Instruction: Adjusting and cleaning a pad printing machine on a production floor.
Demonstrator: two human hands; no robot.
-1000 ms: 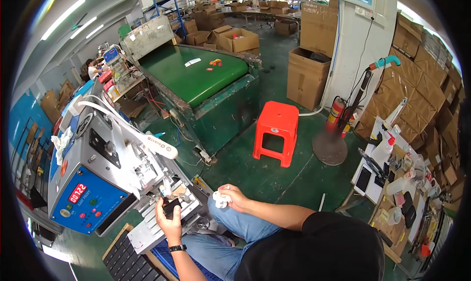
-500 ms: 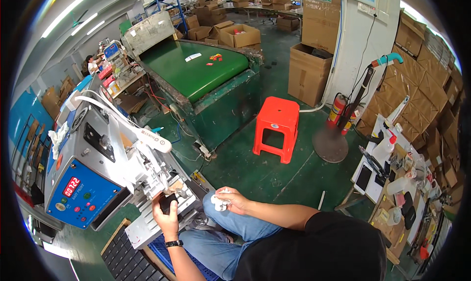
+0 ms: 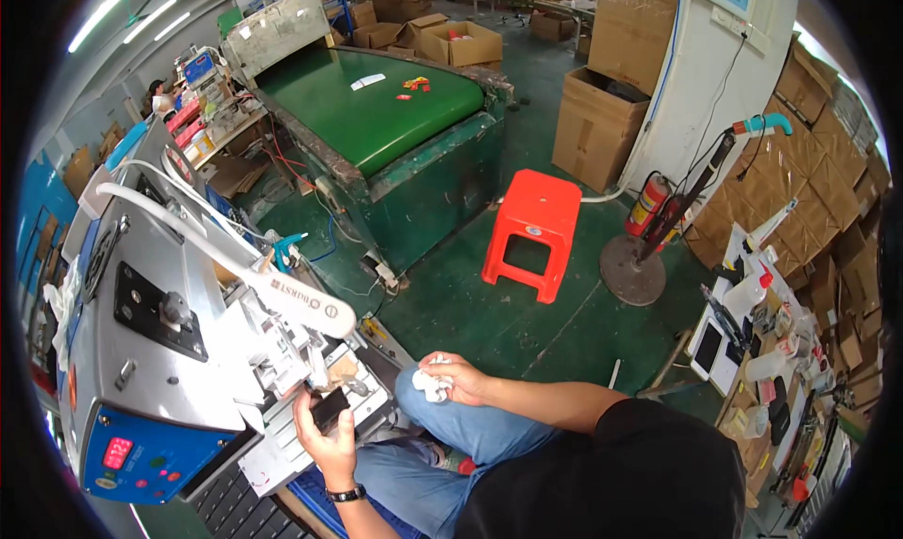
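My left hand [image 3: 324, 442] is at the machine's metal fixture, its thumb and fingers around a small dark rectangular piece [image 3: 329, 408]. The fingertips on its far side are partly hidden. Above my knee, my right hand [image 3: 457, 379] is closed on a crumpled white cloth or tissue [image 3: 432, 387]. A printing machine [image 3: 160, 351] with a blue control panel stands at my left, its white lever [image 3: 306, 306] reaching over the fixture.
Beyond the machine is a green conveyor belt [image 3: 376, 116] with small red and yellow pieces on it. A red stool [image 3: 534, 221] stands ahead, a round-based metal stand [image 3: 632, 271] to its right. A cluttered workbench [image 3: 752, 398] lies at the right, cardboard boxes [image 3: 597, 130] behind.
The view has shifted, with the machine now larger and closer on the left. My left hand stays at the dark piece, its thumb now at the piece's edge; the right hand still holds the white cloth.
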